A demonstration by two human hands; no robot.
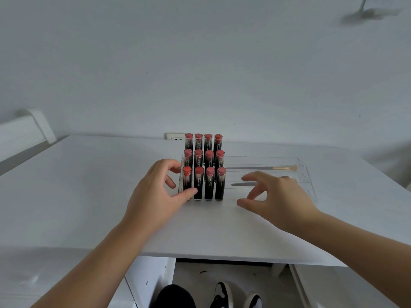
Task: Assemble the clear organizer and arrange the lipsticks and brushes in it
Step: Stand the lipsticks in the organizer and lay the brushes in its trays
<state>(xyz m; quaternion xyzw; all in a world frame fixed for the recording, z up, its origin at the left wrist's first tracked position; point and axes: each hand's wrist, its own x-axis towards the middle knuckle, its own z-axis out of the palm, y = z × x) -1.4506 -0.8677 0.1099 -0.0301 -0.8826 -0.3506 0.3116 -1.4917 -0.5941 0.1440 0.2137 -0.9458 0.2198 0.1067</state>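
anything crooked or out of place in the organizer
Nothing stands out: twelve lipsticks stand upright in three even rows, and two brushes lie flat in the clear organizer trays.

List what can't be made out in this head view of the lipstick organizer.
- Second brush, head view: its bristle end is hidden behind the right hand.
- Front-left lipstick, head view: its base is covered by the left hand, so contact with the thumb is unclear.
- Lipstick label print: too small to read.
- Clear organizer: transparent walls make the compartment edges hard to trace.
- Wall socket: mostly hidden behind the lipsticks.
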